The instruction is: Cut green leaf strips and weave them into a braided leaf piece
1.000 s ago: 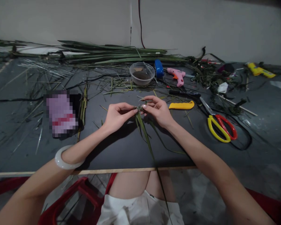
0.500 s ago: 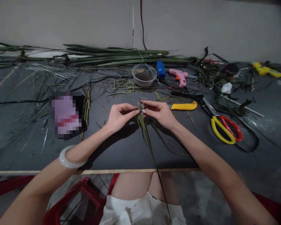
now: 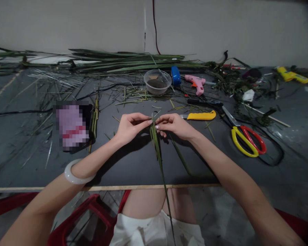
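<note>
Leaf work, partly formed: the bundle of leaf strips is hanging above the bench, midway along and behind its front edge. A small loop is standing at the top, apparently shaped; the long ends are hanging loose, one trailing past that edge. The left hand's fingers are pinching the top; whether the right hand's curled fingers are gripping cannot be told.
</note>
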### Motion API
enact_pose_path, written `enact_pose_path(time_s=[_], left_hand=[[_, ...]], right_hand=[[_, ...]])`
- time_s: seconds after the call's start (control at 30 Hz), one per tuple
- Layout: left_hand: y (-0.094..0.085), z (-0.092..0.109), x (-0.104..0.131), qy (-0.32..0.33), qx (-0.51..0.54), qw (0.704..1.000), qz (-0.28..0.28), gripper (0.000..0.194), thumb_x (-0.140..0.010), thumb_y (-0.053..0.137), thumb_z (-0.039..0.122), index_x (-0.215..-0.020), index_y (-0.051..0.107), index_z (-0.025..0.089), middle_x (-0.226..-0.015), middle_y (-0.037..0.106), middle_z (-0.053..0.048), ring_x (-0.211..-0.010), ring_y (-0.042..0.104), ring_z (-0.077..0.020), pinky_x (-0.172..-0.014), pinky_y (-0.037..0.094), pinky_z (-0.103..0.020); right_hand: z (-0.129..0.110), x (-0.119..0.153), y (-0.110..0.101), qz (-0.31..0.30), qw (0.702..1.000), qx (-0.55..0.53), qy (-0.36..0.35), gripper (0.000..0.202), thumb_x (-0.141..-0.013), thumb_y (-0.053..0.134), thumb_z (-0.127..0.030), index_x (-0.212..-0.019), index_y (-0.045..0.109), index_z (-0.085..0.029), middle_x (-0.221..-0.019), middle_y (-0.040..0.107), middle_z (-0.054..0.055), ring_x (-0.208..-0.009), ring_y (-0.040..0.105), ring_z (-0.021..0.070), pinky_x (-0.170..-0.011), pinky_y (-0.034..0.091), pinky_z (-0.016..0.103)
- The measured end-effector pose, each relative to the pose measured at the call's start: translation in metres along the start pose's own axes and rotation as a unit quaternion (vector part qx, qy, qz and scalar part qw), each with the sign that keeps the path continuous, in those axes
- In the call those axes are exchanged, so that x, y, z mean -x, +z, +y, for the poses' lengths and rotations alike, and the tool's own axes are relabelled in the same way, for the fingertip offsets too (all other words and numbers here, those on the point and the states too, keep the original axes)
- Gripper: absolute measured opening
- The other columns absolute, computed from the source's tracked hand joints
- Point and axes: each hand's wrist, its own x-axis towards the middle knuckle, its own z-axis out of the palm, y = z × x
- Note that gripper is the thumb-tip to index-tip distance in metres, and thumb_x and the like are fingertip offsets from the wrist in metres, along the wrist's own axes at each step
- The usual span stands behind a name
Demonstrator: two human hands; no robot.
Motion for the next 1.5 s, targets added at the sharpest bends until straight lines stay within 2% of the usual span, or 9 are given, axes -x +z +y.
enact_pose_path(time_s=[0.3,0.47,0.73,0.93,1.0,1.17,1.3,1.5], left_hand=[[-0.002,0.002,-0.001,0.004,0.026,1.0,-0.013,0.036,-0.059,0.078,0.036,-0.083,0.063,0.013,-0.063,0.068,-0.002,-0.055,0.06,-0.01,-0.057,0.049,-0.02],[-0.002,0.0,-0.001,0.023,0.03,0.999,-0.02,0.03,-0.061,0.076,0.032,-0.08,0.062,0.013,-0.064,0.068,-0.001,-0.055,0.06,-0.0089,-0.055,0.048,-0.018],[0.001,-0.005,0.001,0.05,0.016,0.999,-0.014,0.027,-0.061,0.076,0.03,-0.077,0.062,0.014,-0.065,0.066,-0.001,-0.06,0.061,-0.0095,-0.059,0.049,-0.018],[0.0,-0.002,0.0,0.021,-0.006,1.0,-0.021,0.034,-0.062,0.076,0.038,-0.083,0.068,0.013,-0.071,0.069,-0.005,-0.066,0.065,-0.0134,-0.064,0.052,-0.022],[-0.001,-0.001,0.0,0.011,-0.008,1.0,-0.018,0.036,-0.061,0.077,0.04,-0.082,0.069,0.012,-0.075,0.071,-0.007,-0.069,0.066,-0.0153,-0.067,0.053,-0.024],[-0.001,-0.001,0.001,-0.01,0.007,1.0,-0.018,0.034,-0.059,0.078,0.039,-0.079,0.072,0.012,-0.082,0.073,-0.009,-0.073,0.067,-0.0173,-0.072,0.054,-0.027],[-0.001,0.0,0.001,-0.008,-0.009,1.0,-0.018,0.034,-0.059,0.078,0.038,-0.082,0.073,0.014,-0.079,0.073,-0.008,-0.071,0.067,-0.017,-0.069,0.054,-0.025],[0.0,0.001,0.001,0.017,-0.06,0.997,0.039,0.03,-0.062,0.076,0.04,-0.076,0.074,0.014,-0.076,0.073,-0.008,-0.069,0.066,-0.0171,-0.064,0.052,-0.024]], right_hand=[[-0.001,0.004,-0.001,-0.151,0.98,0.076,0.11,0.01,-0.068,0.066,-0.019,-0.069,0.061,-0.01,-0.058,0.064,0.0,-0.049,0.061,0.0094,-0.051,0.051,0.02],[0.002,0.004,0.0,-0.183,0.969,0.099,0.13,0.009,-0.067,0.066,-0.018,-0.069,0.061,-0.01,-0.057,0.064,0.0,-0.047,0.06,0.0085,-0.049,0.05,0.019],[0.008,0.004,0.003,-0.202,0.962,0.115,0.144,0.014,-0.065,0.07,-0.021,-0.068,0.061,-0.01,-0.056,0.062,-0.002,-0.044,0.058,0.0077,-0.046,0.047,0.019],[0.004,0.004,-0.006,-0.237,0.955,0.116,0.134,0.021,-0.067,0.071,-0.028,-0.075,0.061,-0.011,-0.066,0.067,0.002,-0.058,0.063,0.01,-0.059,0.05,0.023],[-0.001,0.004,-0.009,-0.226,0.961,0.121,0.107,0.022,-0.068,0.071,-0.029,-0.076,0.063,-0.011,-0.07,0.067,0.001,-0.062,0.062,0.0084,-0.063,0.049,0.021],[-0.008,0.005,-0.007,-0.129,0.984,0.118,0.045,0.025,-0.065,0.073,-0.035,-0.068,0.063,-0.013,-0.061,0.061,-0.002,-0.058,0.057,0.0072,-0.063,0.048,0.021],[-0.005,0.004,-0.003,-0.128,0.984,0.117,0.032,0.026,-0.065,0.073,-0.036,-0.066,0.061,-0.013,-0.057,0.059,-0.003,-0.054,0.055,0.0075,-0.058,0.047,0.021],[-0.004,0.004,-0.004,-0.146,0.983,0.103,0.032,0.022,-0.069,0.07,-0.032,-0.068,0.058,-0.013,-0.059,0.06,-0.002,-0.054,0.056,0.0074,-0.057,0.046,0.02]])
